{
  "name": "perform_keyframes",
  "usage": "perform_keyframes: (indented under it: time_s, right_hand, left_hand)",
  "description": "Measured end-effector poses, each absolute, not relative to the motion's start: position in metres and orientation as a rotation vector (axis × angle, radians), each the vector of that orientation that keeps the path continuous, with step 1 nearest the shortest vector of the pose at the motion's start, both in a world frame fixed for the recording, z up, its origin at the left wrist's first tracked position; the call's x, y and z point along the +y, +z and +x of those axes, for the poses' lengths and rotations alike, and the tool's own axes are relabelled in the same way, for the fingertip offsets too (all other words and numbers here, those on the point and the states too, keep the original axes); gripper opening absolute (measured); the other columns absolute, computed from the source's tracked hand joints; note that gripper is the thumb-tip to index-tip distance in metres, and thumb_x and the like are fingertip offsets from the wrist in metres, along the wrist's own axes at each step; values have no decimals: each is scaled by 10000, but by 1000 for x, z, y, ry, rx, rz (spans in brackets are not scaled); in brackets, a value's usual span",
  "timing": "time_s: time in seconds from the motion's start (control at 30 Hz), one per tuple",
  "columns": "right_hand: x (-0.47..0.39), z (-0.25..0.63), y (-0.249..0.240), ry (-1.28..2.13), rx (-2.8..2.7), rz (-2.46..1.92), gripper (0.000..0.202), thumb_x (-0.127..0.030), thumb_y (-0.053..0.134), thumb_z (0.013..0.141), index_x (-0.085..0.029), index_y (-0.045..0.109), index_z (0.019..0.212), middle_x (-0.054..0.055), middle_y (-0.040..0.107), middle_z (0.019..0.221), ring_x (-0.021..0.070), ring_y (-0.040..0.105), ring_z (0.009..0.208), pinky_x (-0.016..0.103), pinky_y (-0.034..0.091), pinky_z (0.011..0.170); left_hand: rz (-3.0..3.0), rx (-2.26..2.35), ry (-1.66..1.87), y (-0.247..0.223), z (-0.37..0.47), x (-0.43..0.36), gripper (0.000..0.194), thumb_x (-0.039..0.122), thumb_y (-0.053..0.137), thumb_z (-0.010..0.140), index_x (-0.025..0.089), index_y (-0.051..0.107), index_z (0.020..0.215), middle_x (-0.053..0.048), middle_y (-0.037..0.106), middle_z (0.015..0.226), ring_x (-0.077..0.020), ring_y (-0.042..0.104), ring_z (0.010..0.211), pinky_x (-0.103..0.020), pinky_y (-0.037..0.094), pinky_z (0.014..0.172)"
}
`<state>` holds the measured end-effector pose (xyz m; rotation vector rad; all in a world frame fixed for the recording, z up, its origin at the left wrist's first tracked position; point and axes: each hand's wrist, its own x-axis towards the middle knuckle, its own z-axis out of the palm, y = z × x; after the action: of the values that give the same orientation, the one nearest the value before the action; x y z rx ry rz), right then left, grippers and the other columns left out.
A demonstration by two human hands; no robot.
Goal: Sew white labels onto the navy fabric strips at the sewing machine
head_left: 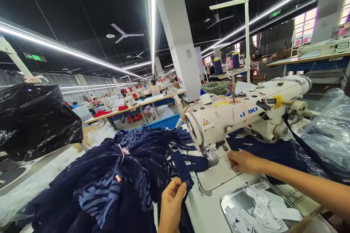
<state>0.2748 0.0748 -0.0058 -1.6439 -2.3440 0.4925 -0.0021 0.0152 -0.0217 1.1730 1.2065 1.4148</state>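
My left hand [172,198] pinches the end of a navy fabric strip [181,167] in front of the sewing machine [218,120]. Another navy piece lies under the needle area, left of the metal plate [218,171]. My right hand [243,162] rests on the machine bed just right of the needle, fingers curled together; whether they hold anything is hidden. A large heap of navy patterned fabric [109,185], tied with a pale strip, spreads to the left of my left hand.
A metal tray [228,207] with printed labels [262,207] sits at the front right. Clear plastic [328,134] lies at the far right. A black plastic bag [38,120] hangs at left. Thread cones [218,66] stand behind the machine. People sit at distant tables.
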Motion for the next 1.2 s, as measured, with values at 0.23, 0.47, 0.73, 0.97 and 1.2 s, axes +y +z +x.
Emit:
perform_keyframes:
  time_s: [0.23, 0.47, 0.73, 0.97, 1.2]
  right_hand:
    - [63, 248, -7, 781, -2009, -1398, 127, -232, 498, 707, -196, 409, 624, -5, 525, 631, 168, 530, 604, 276, 375, 581]
    - [24, 166, 7, 1518, -1354, -881, 315, -438, 575, 626, -181, 391, 622, 6, 538, 685, 130, 561, 551, 262, 403, 548]
    - [35, 151, 3, 1264, -1446, -972, 179, -203, 480, 623, -192, 325, 534, -75, 297, 488, 62, 293, 449, 199, 223, 426]
    - [37, 149, 2, 1087, -1590, -953, 219, -98, 434, 644, -193, 278, 523, -48, 355, 558, 76, 317, 486, 225, 266, 469]
    - [23, 162, 17, 733, -1947, -865, 219, -32, 416, 673, -194, 293, 591, -16, 405, 674, 119, 398, 633, 242, 325, 564]
  left_hand:
    - [1212, 1223, 1476, -17, 5, 10, 439, 576, 708, 522, 167, 589, 628, 2, 561, 657, -148, 498, 674, -196, 369, 594]
    - [1392, 1306, 1477, -14, 6, 8, 410, 573, 680, 557, 176, 584, 584, 3, 540, 609, -165, 510, 638, -230, 407, 623]
    - [1434, 1325, 1464, -14, 5, 6, 415, 583, 645, 593, 173, 581, 586, 1, 545, 637, -153, 496, 634, -226, 403, 632]
    - [1663, 1297, 1429, -6, 2, 2, 312, 470, 609, 690, 178, 560, 590, 2, 520, 645, -144, 462, 619, -219, 389, 614]
    - [1704, 1283, 1465, 2, 10, -6, 263, 385, 621, 693, 189, 517, 553, 11, 497, 621, -148, 463, 627, -219, 384, 635]
